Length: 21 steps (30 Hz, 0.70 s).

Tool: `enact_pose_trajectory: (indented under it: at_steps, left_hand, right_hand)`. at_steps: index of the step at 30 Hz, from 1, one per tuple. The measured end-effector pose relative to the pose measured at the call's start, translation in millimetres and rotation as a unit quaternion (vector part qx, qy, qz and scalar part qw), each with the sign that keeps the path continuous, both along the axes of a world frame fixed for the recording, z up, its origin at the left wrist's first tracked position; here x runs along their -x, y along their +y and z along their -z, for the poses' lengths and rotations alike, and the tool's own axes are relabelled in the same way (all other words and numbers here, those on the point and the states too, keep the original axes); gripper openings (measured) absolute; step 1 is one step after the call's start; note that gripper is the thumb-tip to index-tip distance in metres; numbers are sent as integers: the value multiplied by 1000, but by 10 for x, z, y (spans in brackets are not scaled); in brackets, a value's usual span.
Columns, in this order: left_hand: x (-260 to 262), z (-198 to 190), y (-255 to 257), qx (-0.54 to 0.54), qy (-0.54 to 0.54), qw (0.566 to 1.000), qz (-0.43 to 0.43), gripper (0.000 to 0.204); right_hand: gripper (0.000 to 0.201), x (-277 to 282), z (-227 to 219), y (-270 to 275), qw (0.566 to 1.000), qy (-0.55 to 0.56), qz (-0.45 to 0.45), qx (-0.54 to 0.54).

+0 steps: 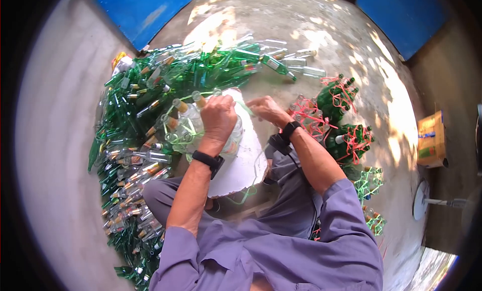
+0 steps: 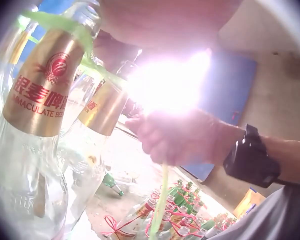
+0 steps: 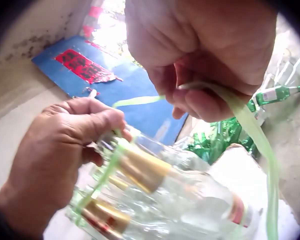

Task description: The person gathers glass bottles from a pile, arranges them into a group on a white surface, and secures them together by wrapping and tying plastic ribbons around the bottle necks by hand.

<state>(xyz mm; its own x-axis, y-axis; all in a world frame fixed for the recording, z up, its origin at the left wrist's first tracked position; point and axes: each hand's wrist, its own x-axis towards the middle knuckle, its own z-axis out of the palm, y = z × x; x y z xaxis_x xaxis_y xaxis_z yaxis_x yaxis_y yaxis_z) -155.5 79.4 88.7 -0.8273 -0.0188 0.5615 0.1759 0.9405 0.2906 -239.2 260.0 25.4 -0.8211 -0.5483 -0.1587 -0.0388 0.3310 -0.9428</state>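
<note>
On the gold neck label of a clear glass bottle, can read 银麦啤 in large red characters, then part of 酒 at the curve, with "IMMACULATE BEE" underneath, cut off at the edge. On the neighboring neck label, can make out just 酒. On the red paper stuck to the blue panel, dark characters too blurred to read; on the cardboard box, markings too small.

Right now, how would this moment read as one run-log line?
left hand: pinching pale green plastic strip at neck of gold-foiled clear glass bottle | right hand: pinching same strip, length trailing | strip: spans both hands
</note>
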Motion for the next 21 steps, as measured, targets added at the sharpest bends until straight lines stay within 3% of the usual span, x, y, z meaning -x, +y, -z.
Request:
enact_pose_trajectory:
  at_steps: [2, 5, 6, 8, 12, 21]
  left_hand:
    - [6, -8, 4, -1, 16, 1000, -2, 8]
    - [-5, -8, 19, -17, 15, 1000, 7, 8]
    - [-3, -12, 15, -17, 15, 1000, 3, 8]
    - [-4, -6, 17, -13, 15, 1000, 14, 8]
    - [-13, 7, -3, -26, 20, 999, 41, 8]
    - [-98, -17, -45, -42, 27, 992, 117, 4]
  right_hand:
    - [45, 110, 495, 22, 991, 111, -71, -36]
    - [60, -52, 518, -74, 989, 71, -121, -48]
    - [69, -71, 545, -175, 980, 115, -149, -58]
    - [67, -173, 613, -329, 979, 109, -162, -50]
    - [74, -219, 838, -442, 981, 103, -142, -78]
    - [53, -458, 671, -466, 987, 109, -55, -102]
